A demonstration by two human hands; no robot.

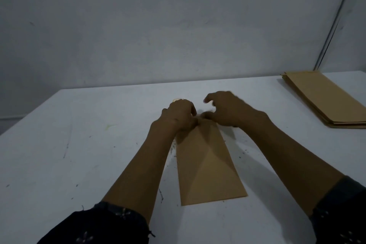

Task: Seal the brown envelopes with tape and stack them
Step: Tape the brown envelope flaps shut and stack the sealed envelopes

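A brown envelope [208,166] is laid flat on the white tabletop [79,144], its long axis running away from the viewer and its diagonal back seams facing up. Both hands are set at its far end. The left hand [179,115] is placed on the far left corner, its fingers [191,110] curled downward; a small pale, roundish object [178,100], possibly a tape roll, is partly seen just behind it, and whether it is grasped cannot be told. The right hand [227,110] is held over the far right corner, with the thumb pressed on the envelope's edge and the remaining fingers [208,98] bent and raised above the tabletop; whether anything is pinched between them cannot be told, owing to blur. A stack [324,99] of further brown envelopes is seen at the far right of the tabletop, well apart from the hands. Dark patterned sleeves [103,224] are shown at the lower edge. A grey wall [158,25] is seen behind the tabletop.
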